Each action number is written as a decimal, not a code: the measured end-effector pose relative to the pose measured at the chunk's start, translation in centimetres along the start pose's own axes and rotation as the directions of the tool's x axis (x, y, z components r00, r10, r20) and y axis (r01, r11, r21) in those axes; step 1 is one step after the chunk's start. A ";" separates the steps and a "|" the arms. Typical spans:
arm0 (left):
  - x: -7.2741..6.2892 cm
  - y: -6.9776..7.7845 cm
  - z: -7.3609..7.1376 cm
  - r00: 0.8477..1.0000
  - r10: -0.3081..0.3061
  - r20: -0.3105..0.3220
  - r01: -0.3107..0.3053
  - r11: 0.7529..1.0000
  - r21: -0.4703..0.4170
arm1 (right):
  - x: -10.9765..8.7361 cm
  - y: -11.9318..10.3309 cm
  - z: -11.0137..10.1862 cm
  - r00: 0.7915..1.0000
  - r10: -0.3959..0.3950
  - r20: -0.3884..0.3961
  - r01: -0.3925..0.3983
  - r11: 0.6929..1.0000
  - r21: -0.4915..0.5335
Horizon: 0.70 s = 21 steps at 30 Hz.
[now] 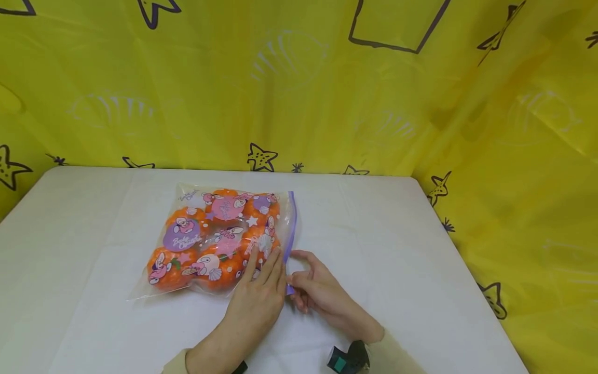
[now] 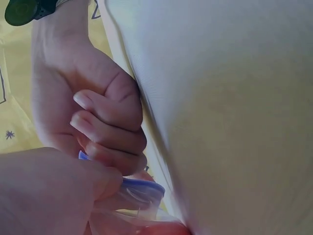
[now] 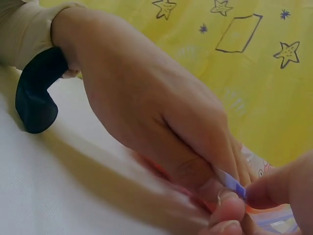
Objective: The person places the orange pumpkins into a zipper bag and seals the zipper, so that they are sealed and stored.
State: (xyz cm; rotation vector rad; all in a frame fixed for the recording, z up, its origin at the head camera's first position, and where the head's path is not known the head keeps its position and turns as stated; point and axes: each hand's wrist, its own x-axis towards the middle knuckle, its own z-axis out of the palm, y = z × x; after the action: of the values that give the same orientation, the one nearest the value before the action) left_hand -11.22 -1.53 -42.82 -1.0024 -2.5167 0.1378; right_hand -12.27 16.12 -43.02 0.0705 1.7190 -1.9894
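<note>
A clear printed zip bag (image 1: 233, 236) lies on the white table, its purple zip strip (image 1: 291, 223) along the right side. Inside are several round orange things that look like mandarins, partly hidden by pink and purple prints. My left hand (image 1: 259, 298) lies over the bag's near right corner, fingers stretched across the plastic. In the right wrist view, the left thumb (image 3: 195, 176) meets the zip edge, with the strip between it and the forefinger. Just right of it, my right hand (image 1: 322, 293) pinches the strip's near end between thumb and curled fingers.
The bag rests left of the middle of the white tabletop (image 1: 397, 249). A yellow cloth (image 1: 210, 104) with starfish and fish drawings hangs behind the table and along its right side. Black wrist mounts (image 1: 350, 357) sit near the beige sleeves.
</note>
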 end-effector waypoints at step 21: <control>0.2 -0.4 -0.9 0.997 0.024 0.075 -0.020 0.998 -0.052 | 1.3 -0.2 -0.5 0.989 -0.027 -0.143 0.021 0.999 -0.039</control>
State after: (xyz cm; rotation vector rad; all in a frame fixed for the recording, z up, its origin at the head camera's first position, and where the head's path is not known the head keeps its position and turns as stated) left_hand -11.19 -1.77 -41.81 -1.0644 -2.5901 0.1198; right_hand -13.61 16.15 -43.42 0.1854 1.8537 -2.0121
